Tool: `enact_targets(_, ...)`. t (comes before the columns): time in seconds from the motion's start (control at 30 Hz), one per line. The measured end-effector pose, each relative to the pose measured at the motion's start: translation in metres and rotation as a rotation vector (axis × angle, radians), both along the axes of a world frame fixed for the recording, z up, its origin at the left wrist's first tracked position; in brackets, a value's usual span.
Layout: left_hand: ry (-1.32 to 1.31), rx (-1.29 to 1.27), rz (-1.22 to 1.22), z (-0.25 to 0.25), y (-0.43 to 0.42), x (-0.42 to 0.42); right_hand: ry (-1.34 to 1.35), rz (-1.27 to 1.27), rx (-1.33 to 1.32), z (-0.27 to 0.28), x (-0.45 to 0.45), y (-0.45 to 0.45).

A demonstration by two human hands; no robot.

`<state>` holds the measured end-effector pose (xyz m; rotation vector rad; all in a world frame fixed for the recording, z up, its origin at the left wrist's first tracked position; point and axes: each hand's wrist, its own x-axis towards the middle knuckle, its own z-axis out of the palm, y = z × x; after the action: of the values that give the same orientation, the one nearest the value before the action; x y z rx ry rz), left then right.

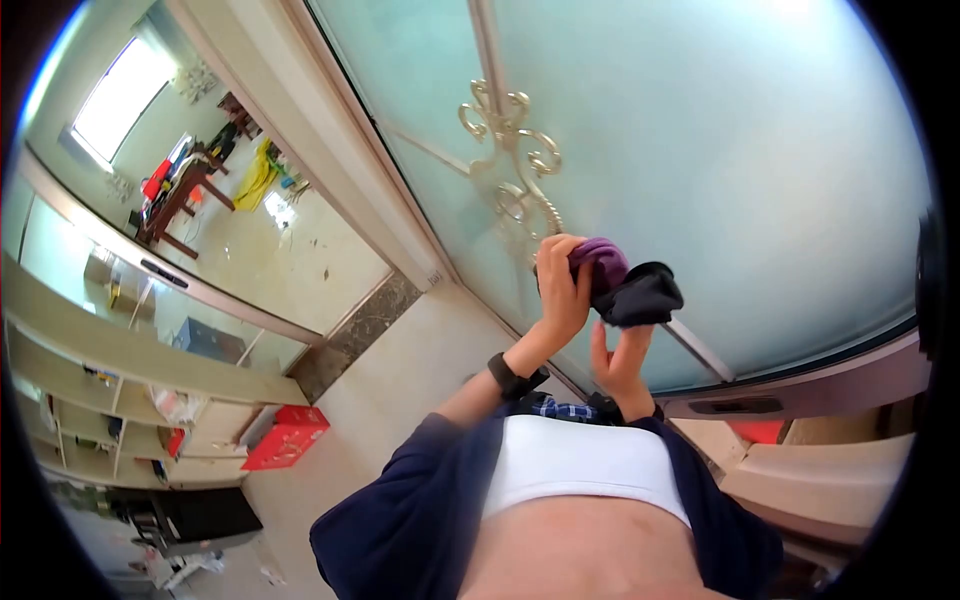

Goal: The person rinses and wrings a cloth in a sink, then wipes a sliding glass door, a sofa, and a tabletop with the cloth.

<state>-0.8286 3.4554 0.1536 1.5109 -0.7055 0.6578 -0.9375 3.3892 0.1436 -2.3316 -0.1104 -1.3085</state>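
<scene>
My left hand, with a dark band on its wrist, is raised before the frosted glass. Its fingers are closed round a bunched purple cloth. Against this lies a black cloth, draped over the upper fingers of my right hand. The thumb of that hand points up beside the cloth; its other fingertips are hidden under the fabric. Both pieces are soft and crumpled, perhaps socks, though their kind is not certain. Whether the two are joined cannot be made out.
A frosted glass panel with a gold scroll ornament stands close in front. Left are open shelves, a red box on the floor and a black case. Through a doorway a wooden table stands near yellow material.
</scene>
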Motion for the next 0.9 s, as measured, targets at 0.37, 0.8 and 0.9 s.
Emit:
enact_targets(0.37,0.138,0.376,0.154,0.0,0.128,0.139,-0.031,-0.367,-0.356,0.055,0.197,0.076)
enact_targets(0.8,0.632,0.264,0.045,-0.043,0.195,0.261,0.037,-0.185,-0.497,0.031,0.374,0.142)
enact_targets(0.9,0.607,0.185,0.091,-0.059,0.206,0.278,0.154,-0.094,-0.456,0.025,0.406,0.161)
